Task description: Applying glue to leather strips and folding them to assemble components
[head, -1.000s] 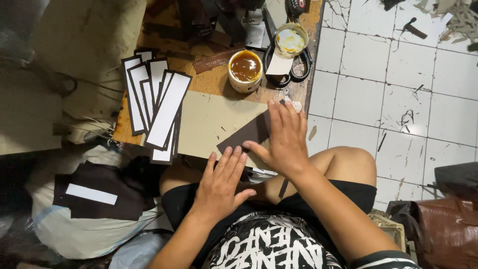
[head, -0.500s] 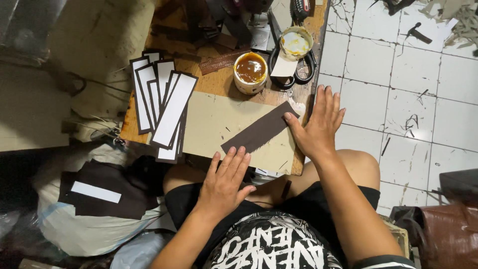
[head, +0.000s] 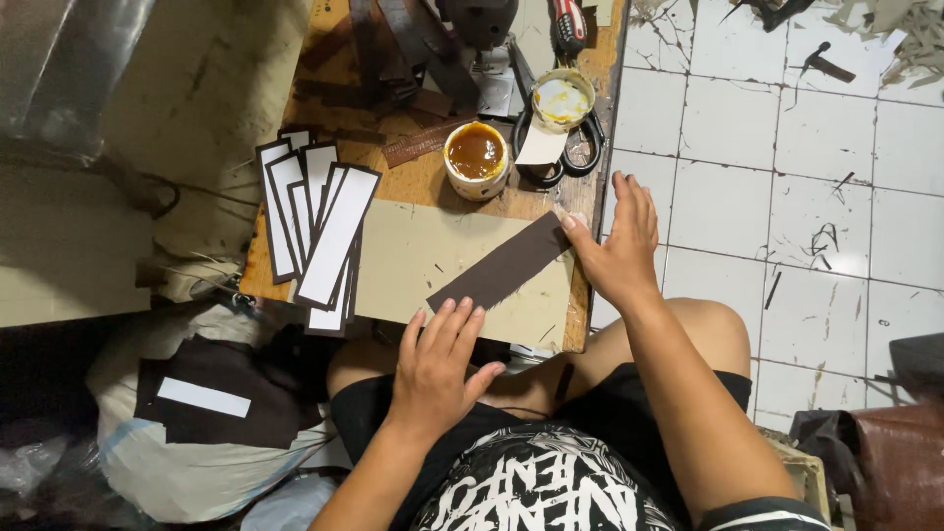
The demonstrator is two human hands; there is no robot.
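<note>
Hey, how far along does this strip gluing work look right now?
Done: a fanned stack of white-faced strips lies at the board's left. In hand: one dark brown strip lies on the tan sheet, the left hand at its near end and the right hand at its far end. Left: that strip shows no white face yet; the open glue tin stands nearby.

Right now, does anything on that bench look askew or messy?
The dark strip lies slanted across the tan card, its far end at the bench edge by the right hand. The left hand touches its near end. The white-faced strips are fanned unevenly.
</note>
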